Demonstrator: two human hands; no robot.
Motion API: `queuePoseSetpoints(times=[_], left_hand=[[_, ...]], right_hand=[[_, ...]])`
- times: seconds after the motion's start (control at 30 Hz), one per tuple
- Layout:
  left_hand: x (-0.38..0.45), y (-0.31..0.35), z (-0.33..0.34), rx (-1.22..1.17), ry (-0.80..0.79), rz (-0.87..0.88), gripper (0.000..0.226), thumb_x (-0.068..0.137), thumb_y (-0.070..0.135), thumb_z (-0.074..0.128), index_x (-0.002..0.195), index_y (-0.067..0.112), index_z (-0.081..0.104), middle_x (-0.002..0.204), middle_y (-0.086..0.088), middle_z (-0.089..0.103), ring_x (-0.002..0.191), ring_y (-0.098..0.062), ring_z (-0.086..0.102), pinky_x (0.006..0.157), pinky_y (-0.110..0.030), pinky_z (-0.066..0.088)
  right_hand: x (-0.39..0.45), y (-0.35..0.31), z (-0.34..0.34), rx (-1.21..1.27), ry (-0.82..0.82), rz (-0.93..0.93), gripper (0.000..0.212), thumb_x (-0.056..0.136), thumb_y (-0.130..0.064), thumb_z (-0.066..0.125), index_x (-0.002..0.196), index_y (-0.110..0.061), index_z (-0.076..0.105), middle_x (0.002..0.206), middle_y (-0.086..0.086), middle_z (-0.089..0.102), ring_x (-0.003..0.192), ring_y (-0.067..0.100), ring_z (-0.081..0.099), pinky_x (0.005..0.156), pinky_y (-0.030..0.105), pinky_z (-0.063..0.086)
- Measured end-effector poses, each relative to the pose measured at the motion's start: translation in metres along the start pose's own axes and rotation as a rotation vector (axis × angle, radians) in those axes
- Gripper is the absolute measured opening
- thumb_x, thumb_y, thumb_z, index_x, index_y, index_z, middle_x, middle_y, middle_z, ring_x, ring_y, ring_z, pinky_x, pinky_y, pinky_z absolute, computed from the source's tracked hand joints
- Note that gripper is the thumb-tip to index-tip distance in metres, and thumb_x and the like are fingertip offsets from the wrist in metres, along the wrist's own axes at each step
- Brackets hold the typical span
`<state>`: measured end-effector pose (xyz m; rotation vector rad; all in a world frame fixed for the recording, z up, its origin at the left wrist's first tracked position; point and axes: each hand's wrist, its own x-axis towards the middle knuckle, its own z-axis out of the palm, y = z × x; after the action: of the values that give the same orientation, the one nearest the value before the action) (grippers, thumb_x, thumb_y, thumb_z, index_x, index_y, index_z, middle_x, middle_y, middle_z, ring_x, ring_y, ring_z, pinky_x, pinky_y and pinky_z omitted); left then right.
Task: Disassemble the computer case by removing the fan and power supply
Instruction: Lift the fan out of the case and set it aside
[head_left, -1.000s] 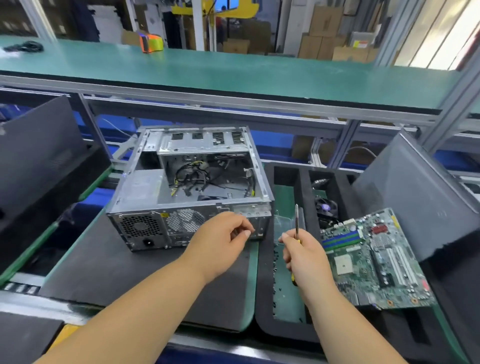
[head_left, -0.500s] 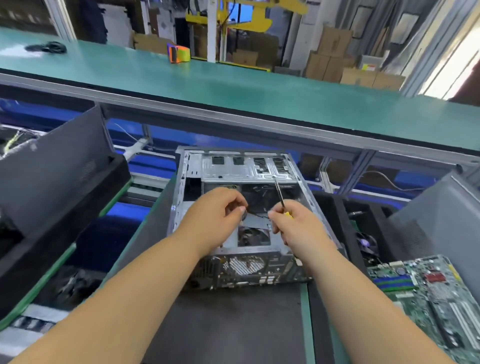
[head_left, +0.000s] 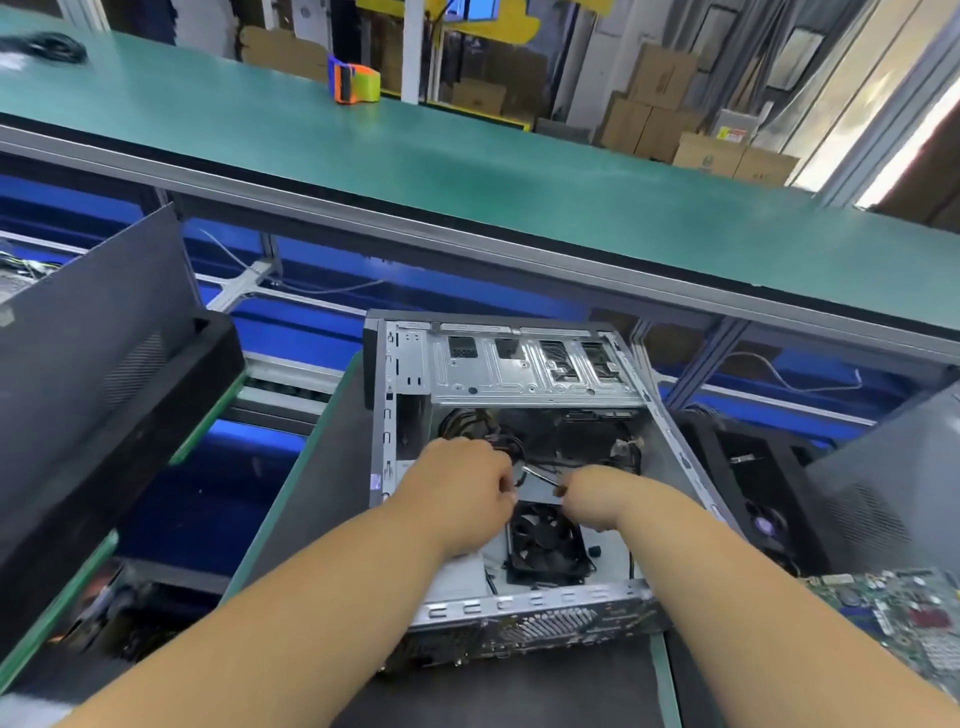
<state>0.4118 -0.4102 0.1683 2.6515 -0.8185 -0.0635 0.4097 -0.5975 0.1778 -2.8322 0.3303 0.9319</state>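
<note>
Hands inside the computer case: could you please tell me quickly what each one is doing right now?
Left hand: fingers curled among the cables; what it holds cannot be told.
Right hand: curled round the screwdriver.

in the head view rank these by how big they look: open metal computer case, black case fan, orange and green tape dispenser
1. Open grey metal computer case
2. Black square case fan
3. Orange and green tape dispenser, though it sits far back, so its true size is unsure.
</note>
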Motion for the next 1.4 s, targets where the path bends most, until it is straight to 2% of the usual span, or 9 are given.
queuePoseSetpoints(times=[0.23, 0.5, 0.6, 0.7, 0.93, 1.03, 1.1, 1.2, 1.4], left_hand=[[0.001, -0.002, 0.004, -0.008, -0.011, -0.002, 0.022, 0.093, 0.044, 0.048, 0.092, 0.029, 0.064, 0.089, 0.009, 0.061, 0.090, -0.017, 0.053, 0.088, -0.035, 0.037], [0.002, -0.001, 0.003, -0.031, -0.022, -0.032, 0.021, 0.092, 0.042, 0.049, 0.089, 0.028, 0.064, 0.085, 0.010, 0.061, 0.088, -0.016, 0.054, 0.089, -0.035, 0.036], [0.002, 0.000, 0.001, -0.031, -0.018, -0.040, 0.021, 0.092, 0.043, 0.050, 0.089, 0.028, 0.065, 0.084, 0.010, 0.060, 0.087, -0.016, 0.055, 0.088, -0.034, 0.038], [0.002, 0.002, -0.001, -0.036, -0.013, -0.045, 0.017, 0.091, 0.041, 0.051, 0.088, 0.031, 0.064, 0.083, 0.012, 0.060, 0.087, -0.015, 0.055, 0.086, -0.033, 0.040], [0.003, 0.002, 0.000, -0.039, -0.002, -0.055, 0.015, 0.088, 0.041, 0.054, 0.088, 0.032, 0.065, 0.084, 0.015, 0.059, 0.086, -0.013, 0.057, 0.084, -0.031, 0.046], [0.003, 0.002, -0.001, -0.048, 0.004, -0.055, 0.015, 0.087, 0.041, 0.054, 0.088, 0.032, 0.066, 0.087, 0.014, 0.063, 0.086, -0.013, 0.058, 0.083, -0.031, 0.046], [0.003, 0.002, -0.002, -0.060, 0.004, -0.048, 0.013, 0.088, 0.040, 0.054, 0.088, 0.033, 0.065, 0.088, 0.014, 0.063, 0.088, -0.012, 0.059, 0.084, -0.031, 0.046], [0.002, 0.001, -0.004, -0.149, 0.015, -0.056, 0.010, 0.088, 0.040, 0.057, 0.090, 0.034, 0.065, 0.090, 0.015, 0.060, 0.090, -0.011, 0.058, 0.083, -0.030, 0.046], [0.002, 0.017, -0.015, -0.538, 0.081, -0.079, 0.019, 0.089, 0.034, 0.064, 0.108, 0.033, 0.064, 0.099, 0.013, 0.061, 0.093, -0.006, 0.058, 0.084, -0.029, 0.050]], right_hand=[[0.033, 0.006, 0.016, -0.269, -0.104, -0.006, 0.034, 0.095, -0.016, 0.049, 0.128, -0.007, 0.054, 0.111, 0.014, 0.065, 0.084, 0.025, 0.055, 0.069, 0.031, 0.043], [0.023, 0.006, 0.005, -0.228, 0.001, -0.049, 0.026, 0.094, -0.015, 0.056, 0.118, -0.008, 0.066, 0.120, 0.011, 0.066, 0.109, 0.029, 0.062, 0.089, 0.033, 0.051], [0.012, 0.011, 0.001, -0.068, 0.117, -0.053, 0.008, 0.089, -0.012, 0.062, 0.092, -0.018, 0.067, 0.105, 0.008, 0.069, 0.099, 0.028, 0.064, 0.081, 0.032, 0.052], [-0.006, 0.019, -0.001, 0.009, 0.279, -0.072, 0.019, 0.088, -0.019, 0.066, 0.075, -0.030, 0.057, 0.087, -0.006, 0.065, 0.087, 0.019, 0.063, 0.072, 0.029, 0.050], [-0.058, 0.047, -0.015, 0.083, 0.720, -0.081, 0.011, 0.090, -0.028, 0.063, 0.082, -0.028, 0.055, 0.078, -0.009, 0.061, 0.079, 0.019, 0.055, 0.062, 0.031, 0.043], [-0.077, 0.062, -0.023, 0.259, 0.883, -0.062, 0.008, 0.089, -0.027, 0.067, 0.084, -0.025, 0.061, 0.076, -0.013, 0.062, 0.078, 0.018, 0.057, 0.065, 0.032, 0.044], [-0.089, 0.069, -0.024, 0.481, 0.972, -0.034, 0.007, 0.087, -0.026, 0.070, 0.083, -0.027, 0.064, 0.073, -0.021, 0.061, 0.074, 0.004, 0.058, 0.064, 0.028, 0.041], [-0.103, 0.074, -0.020, 0.848, 1.061, 0.012, 0.010, 0.085, -0.024, 0.074, 0.080, -0.028, 0.066, 0.075, -0.015, 0.066, 0.069, -0.010, 0.059, 0.062, 0.018, 0.039], [-0.109, 0.078, -0.002, 1.408, 1.081, -0.023, 0.012, 0.087, -0.016, 0.073, 0.080, -0.022, 0.065, 0.051, -0.017, 0.058, 0.043, -0.002, 0.048, 0.046, 0.015, 0.041]])
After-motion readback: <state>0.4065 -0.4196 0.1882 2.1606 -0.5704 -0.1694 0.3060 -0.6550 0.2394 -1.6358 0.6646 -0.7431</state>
